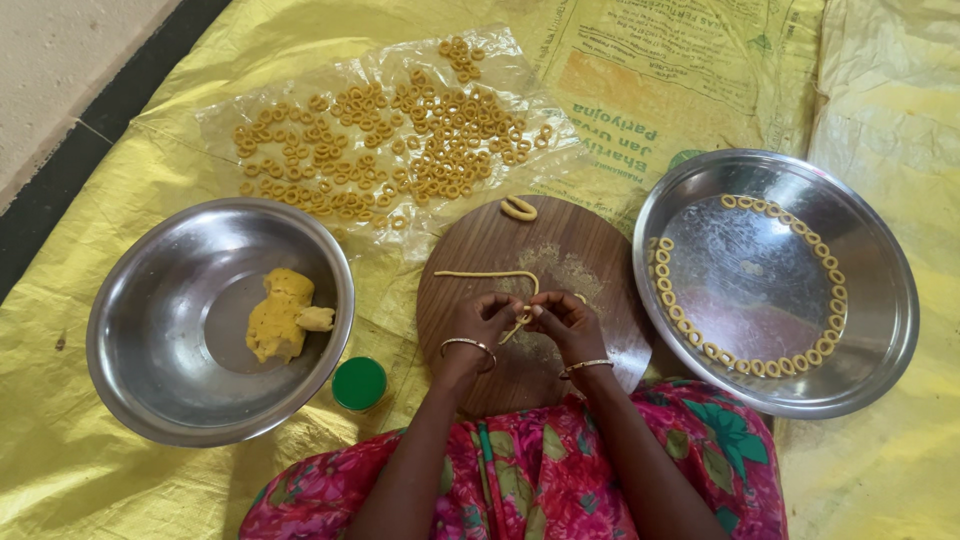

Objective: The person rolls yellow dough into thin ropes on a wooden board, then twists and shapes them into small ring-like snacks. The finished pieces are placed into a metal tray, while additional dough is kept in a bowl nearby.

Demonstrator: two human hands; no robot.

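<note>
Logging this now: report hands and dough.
Left hand and right hand pinch the dough rope over the round wooden board. One ring on board. Nothing obstructing.

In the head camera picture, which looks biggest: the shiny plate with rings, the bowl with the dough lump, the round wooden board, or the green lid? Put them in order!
1. Shiny plate, widest.
2. Bowl, nearly as wide, so those two are close.
3. Round wooden board, partly hidden by both hands.
4. Green lid, far the smallest.

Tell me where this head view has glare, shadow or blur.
Head view: soft daylight, mostly sharp; bright glare on the right steel plate and the clear plastic sheet; the left steel bowl reflects dimly; faint shadow under both hands on the wooden board; the rope of dough reads clearly.
</note>
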